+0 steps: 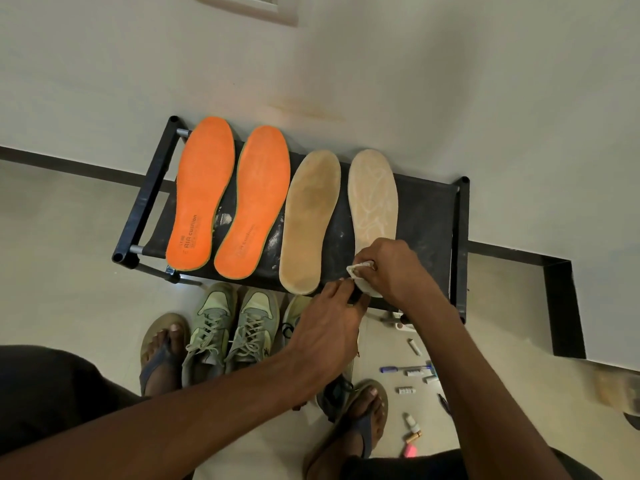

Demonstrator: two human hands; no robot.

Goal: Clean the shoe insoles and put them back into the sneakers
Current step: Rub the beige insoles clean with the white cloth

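You have all four insoles laid out side by side on the black rack (429,216), heels toward you and toes toward the wall at 12 o'clock, so each face is flat and open to wiping. The two orange insoles (202,192) sit at the 9 o'clock end, the plain tan insole (310,220) lies just to their right, and the pale tan insole (374,195) with the whitish streaks is the one you are working on. Those streaks look like cleaner or residue not yet rubbed away, so this one seems unfinished. Your right hand (391,268) has its fingers curled round a small white cloth (360,268), pressing it on the heel end of that pale insole. Your left hand (329,317) reaches in from 7 o'clock and its fingertips appear to pinch the heel edge at the front of the rack, probably to stop the insole sliding while you scrub; the exact contact is partly hidden by your right hand, so I cannot be sure. The green sneakers (232,327) stand on the floor at 6 o'clock, just below the rack's front rail, close enough that you can drop each insole back in without moving your feet. A second, darker pair is mostly hidden under your left arm. Small bottles, a pen and other bits (410,372) lie scattered on the floor at 4 o'clock, near your right foot, so watch your step there.
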